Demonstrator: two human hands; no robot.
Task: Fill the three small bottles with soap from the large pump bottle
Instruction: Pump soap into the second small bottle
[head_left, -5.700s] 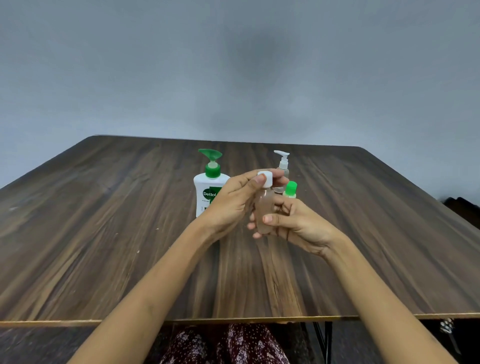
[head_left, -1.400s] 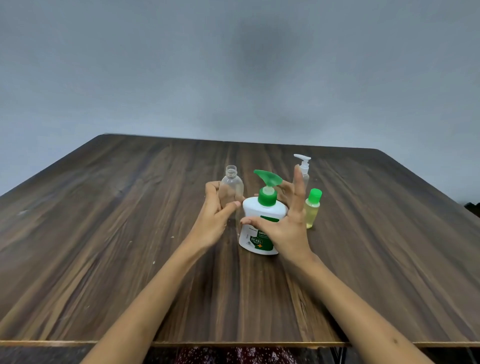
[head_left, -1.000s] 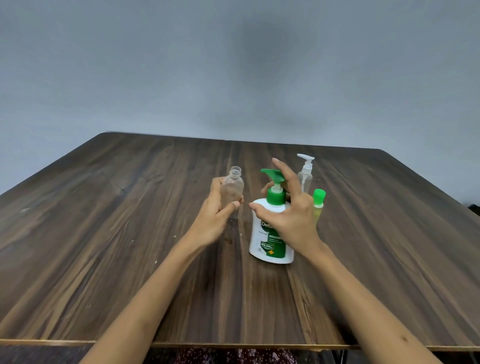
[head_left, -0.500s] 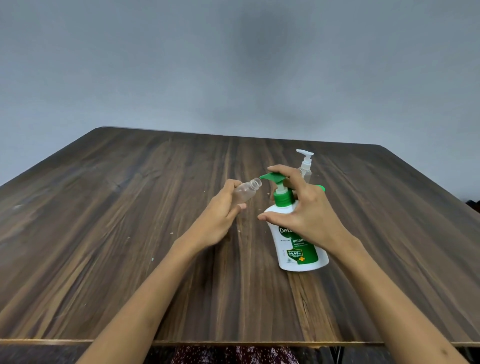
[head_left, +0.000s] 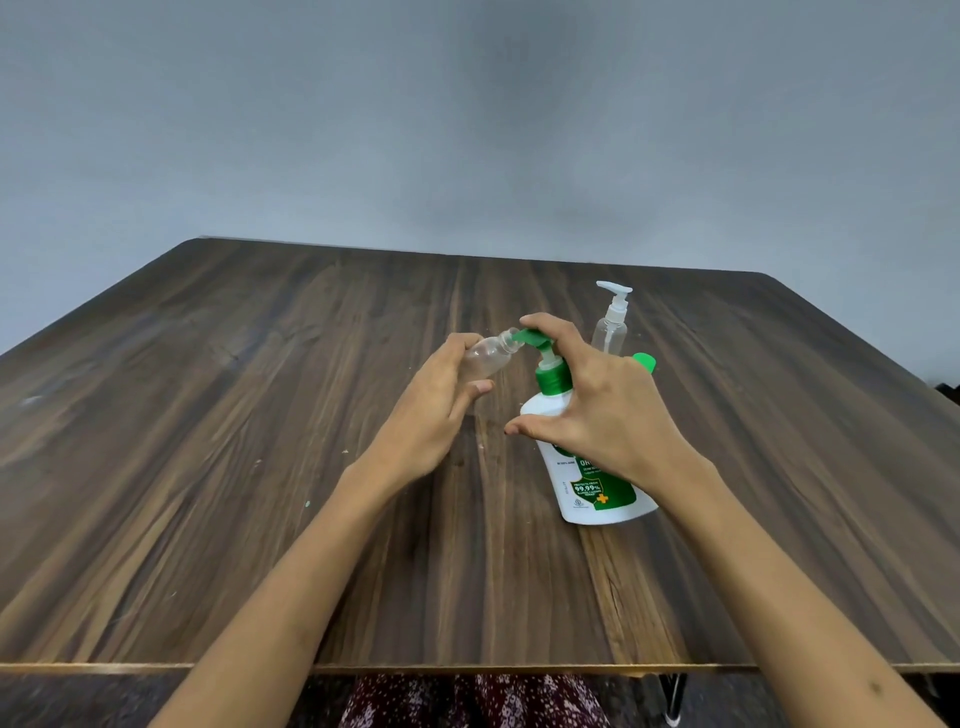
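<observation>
**Small bottle held at the pump spout**

A white plastic pump bottle with a green collar and spout is standing tilted on the dark wood-grain table, its green label reading "99.99%". The right hand is gripping its shoulder, a finger lying over the pump head. The left hand is holding a small clear uncapped plastic bottle, tipped so its open mouth is meeting the spout; it is looking empty. Just behind the right hand, a green-capped small bottle is peeking out. Farther back, 1 slim clear bottle with a white pump is standing upright; its contents cannot be told.
</observation>
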